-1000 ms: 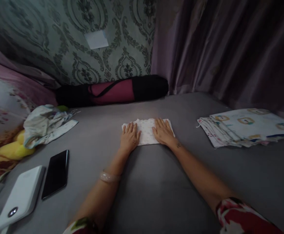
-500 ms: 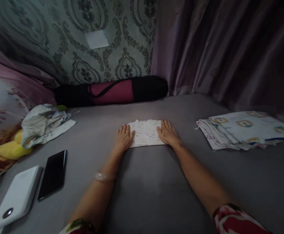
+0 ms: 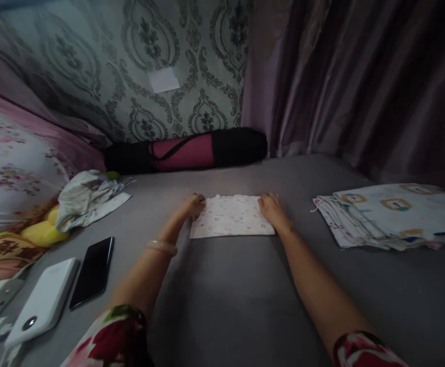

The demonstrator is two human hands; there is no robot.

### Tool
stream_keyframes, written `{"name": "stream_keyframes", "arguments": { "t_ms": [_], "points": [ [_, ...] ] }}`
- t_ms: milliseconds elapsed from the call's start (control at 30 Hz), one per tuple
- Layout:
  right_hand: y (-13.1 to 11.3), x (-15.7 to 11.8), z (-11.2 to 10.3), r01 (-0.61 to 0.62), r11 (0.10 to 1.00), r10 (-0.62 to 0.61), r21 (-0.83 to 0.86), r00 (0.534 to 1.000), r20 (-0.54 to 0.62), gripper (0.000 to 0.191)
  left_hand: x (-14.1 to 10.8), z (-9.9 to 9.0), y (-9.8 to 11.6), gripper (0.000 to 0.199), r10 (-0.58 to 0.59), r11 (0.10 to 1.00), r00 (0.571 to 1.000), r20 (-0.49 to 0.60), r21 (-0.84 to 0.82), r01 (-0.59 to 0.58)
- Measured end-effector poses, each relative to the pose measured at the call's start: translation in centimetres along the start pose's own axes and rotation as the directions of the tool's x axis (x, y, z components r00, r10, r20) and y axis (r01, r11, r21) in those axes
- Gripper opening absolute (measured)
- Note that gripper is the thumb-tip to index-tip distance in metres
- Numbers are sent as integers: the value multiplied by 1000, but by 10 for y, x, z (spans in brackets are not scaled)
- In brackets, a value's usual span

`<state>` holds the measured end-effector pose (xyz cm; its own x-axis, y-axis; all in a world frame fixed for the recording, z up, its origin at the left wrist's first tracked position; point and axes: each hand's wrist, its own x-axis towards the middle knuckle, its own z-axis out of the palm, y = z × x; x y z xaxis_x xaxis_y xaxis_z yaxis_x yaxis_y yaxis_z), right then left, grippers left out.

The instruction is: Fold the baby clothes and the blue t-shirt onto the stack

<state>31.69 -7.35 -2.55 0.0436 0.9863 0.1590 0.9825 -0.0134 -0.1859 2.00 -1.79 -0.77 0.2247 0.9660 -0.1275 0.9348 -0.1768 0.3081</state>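
Note:
A white folded cloth [image 3: 232, 216] with a small pastel print lies flat on the grey bed sheet [image 3: 238, 285]. At its far left corner is my left hand [image 3: 195, 204], its fingers curled closed on the edge. My right hand [image 3: 271, 208] has its fingers bent closed over the far right corner. The fingertips of both hands are partly hidden. A pale bangle [image 3: 162, 247] circles my left wrist.
To the right lies a stack of folded printed cloths [image 3: 394, 214]. On the left are a crumpled cloth [image 3: 88, 199], a yellow plush toy [image 3: 45, 233], a black phone [image 3: 92, 272], a white power bank [image 3: 45, 300] and a power strip [image 3: 1, 298]. A black-and-maroon bag [image 3: 186, 152] lines the wall.
Both hands went from lying flat with fingers spread on the cloth's sides to curled fingers at its far corners. More of the cloth is now uncovered. The camera view has shifted slightly.

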Motion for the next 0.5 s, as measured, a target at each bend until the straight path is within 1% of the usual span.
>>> {"name": "stream_keyframes", "arguments": {
  "t_ms": [67,133,233,333,400,500],
  "points": [
    [2,2,2,0,1000,0,8,1000,3,37,10,-7,-4,29,7,999,999,54,-33,-5],
    [3,5,4,-22,999,22,30,1000,16,38,15,-11,-6,31,1,997,996,94,-78,6],
    [4,10,5,-64,996,62,65,998,32,39,16,-12,-8,35,-20,990,993,120,-138,37],
    [3,14,4,-62,991,61,118,998,15,36,15,-12,-9,30,-32,982,988,153,-181,60],
    [2,16,0,-37,984,35,177,999,15,33,14,-13,-9,30,-32,977,987,157,-205,65],
    [2,18,-11,-27,960,11,277,998,60,32,12,-17,-10,35,-22,967,991,134,-248,55]
  ]
}}
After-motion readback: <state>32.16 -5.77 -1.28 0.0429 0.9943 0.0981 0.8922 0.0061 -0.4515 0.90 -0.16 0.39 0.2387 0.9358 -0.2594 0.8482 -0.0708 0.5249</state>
